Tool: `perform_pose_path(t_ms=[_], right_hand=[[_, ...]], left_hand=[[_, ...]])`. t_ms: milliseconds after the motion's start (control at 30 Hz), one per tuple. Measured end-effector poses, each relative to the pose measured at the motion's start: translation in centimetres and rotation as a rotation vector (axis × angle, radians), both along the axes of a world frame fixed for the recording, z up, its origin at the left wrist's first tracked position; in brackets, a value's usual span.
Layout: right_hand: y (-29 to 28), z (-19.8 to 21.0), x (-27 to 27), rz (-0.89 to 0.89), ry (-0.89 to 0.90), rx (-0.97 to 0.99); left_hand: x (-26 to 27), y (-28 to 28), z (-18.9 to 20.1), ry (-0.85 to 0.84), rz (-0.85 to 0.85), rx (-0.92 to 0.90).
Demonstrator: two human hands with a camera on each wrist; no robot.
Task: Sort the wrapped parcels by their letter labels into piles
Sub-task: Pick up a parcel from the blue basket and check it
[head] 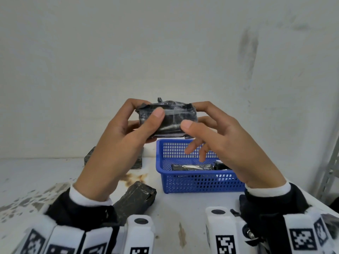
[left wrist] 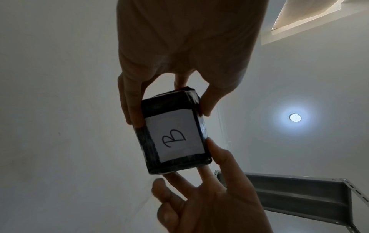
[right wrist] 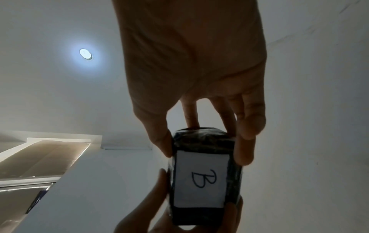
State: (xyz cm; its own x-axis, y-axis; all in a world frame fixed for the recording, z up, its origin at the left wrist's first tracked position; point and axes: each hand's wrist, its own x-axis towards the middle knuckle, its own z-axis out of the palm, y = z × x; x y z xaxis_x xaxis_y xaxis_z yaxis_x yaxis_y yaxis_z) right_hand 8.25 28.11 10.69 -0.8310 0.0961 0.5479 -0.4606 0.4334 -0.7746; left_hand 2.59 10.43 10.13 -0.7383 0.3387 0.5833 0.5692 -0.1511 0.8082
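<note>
Parcel (head: 167,120) labelled B (left wrist: 173,139) pinched at both ends, left hand (head: 117,143) and right hand (head: 225,142), above blue basket (head: 194,182); loose fingertip hold risks drop back in.

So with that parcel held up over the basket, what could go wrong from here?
1. Both hands, left hand and right hand, hold the black parcel mostly by fingertips above the blue basket; a slip could drop it back among the unsorted parcels.
2. Its B label faces away from the head view, so it could land in the wrong pile.
</note>
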Motion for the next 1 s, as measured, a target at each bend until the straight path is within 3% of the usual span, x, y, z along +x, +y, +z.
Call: perform_pose_path(t_ms=[267, 567, 1000], right_hand=[[-0.12, -0.20, -0.22, -0.031, 0.054, 0.027], [-0.23, 0.17, 0.12, -0.023, 0.053, 0.002], [-0.14, -0.06, 0.07, 0.018, 0.023, -0.031]], left_hand=[[-0.36, 0.15, -0.53, -0.028, 0.085, -0.037], [-0.28, 0.10, -0.35, -0.016, 0.014, -0.098], [-0.13, 0.06, -0.33, -0.056, 0.061, 0.003]])
